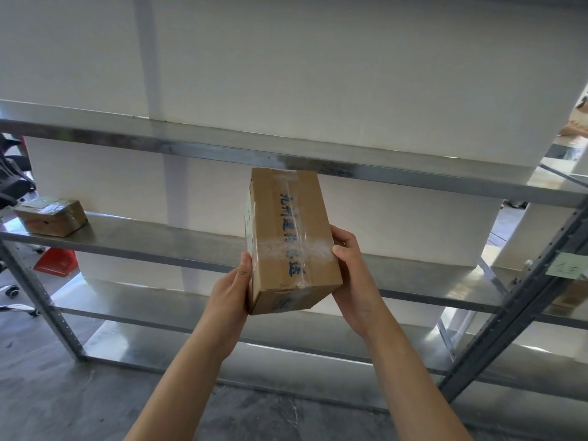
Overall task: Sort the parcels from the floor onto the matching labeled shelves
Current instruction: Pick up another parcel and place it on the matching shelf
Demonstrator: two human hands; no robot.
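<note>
A brown cardboard parcel point(291, 237) with clear tape and blue handwritten characters is held up in front of the metal rack. My left hand point(230, 296) grips its lower left edge and my right hand point(353, 275) grips its right side. The parcel is tilted, its far end near the front lip of the upper shelf point(203, 148). Behind and below it runs the middle shelf point(159, 240). A second taped brown parcel point(51, 216) lies on that middle shelf at the far left.
A green paper label point(568, 265) hangs on the rack's right upright point(521, 297). Lower shelves point(191, 345) run beneath. A red object point(55, 262) and chair wheels point(14, 291) sit on the concrete floor at left. A white wall stands behind the rack.
</note>
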